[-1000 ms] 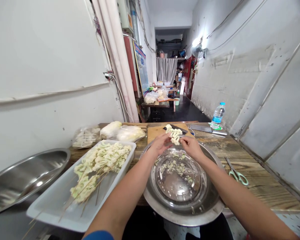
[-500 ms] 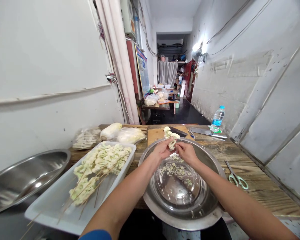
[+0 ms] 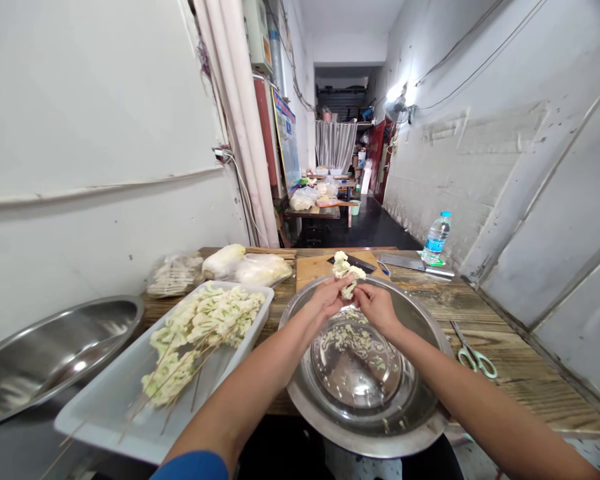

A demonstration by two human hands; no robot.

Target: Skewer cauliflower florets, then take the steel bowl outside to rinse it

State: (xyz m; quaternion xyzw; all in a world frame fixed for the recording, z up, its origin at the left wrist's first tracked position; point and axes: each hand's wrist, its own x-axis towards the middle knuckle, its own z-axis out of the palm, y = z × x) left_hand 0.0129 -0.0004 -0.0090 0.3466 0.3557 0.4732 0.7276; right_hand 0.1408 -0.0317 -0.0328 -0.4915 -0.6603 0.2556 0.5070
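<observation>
Over the far part of a wide steel basin (image 3: 325, 437), my left hand (image 3: 330, 297) holds cauliflower pieces (image 3: 344, 267) that stick up past the fingers. Close beside it, my right hand (image 3: 377, 307) is closed in a pinch at the lower end of the cauliflower; what lies between its fingertips is too small to make out. Small cauliflower crumbs (image 3: 349, 339) lie scattered on the basin's bottom. To the left, a white plastic tray (image 3: 95, 393) carries skewered cauliflower (image 3: 220, 319), the thin sticks pointing toward me.
Behind the basin are a cutting board (image 3: 310, 268) with a dark blade (image 3: 357, 264) on it, a cleaver (image 3: 405, 263) and a water bottle (image 3: 437, 239). Scissors (image 3: 473, 353) lie right. Wrapped vegetables (image 3: 263, 269) sit behind the tray; another steel basin (image 3: 55, 353) stands far left.
Both hands and the cauliflower have shifted very slightly to the right in view, along with a small shift of the whole scene. The grip looks the same.
</observation>
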